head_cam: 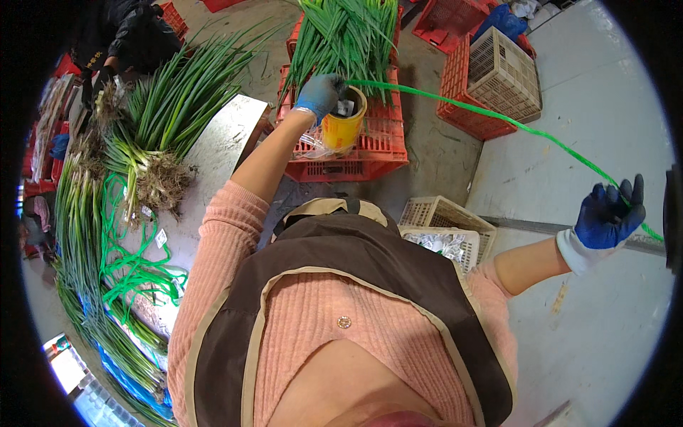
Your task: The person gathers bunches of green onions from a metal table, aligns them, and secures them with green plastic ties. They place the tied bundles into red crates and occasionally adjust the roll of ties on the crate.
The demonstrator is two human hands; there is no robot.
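Observation:
My left hand (319, 97), in a blue-grey glove, grips one end of a green mesh netting strip (483, 111) at the rim of a yellow cylinder (341, 132). A dark opening with something white inside shows at the cylinder's top. Stretched across the view, the strip runs to my right hand (610, 216), whose blue-coated glove has its fingers curled around it. A short tail passes beyond that hand. Under the cylinder is a red plastic crate (381, 147), with a heap of green onions (344, 45) behind it.
At left, a table (213, 155) bears rooty green onions (165, 123) and tangled green netting (139, 267) with white tags. Another person's gloved hand (109, 69) is by the roots. Stacked crates (504, 74) stand far right; a cream basket (469, 248) with white tags is beside me.

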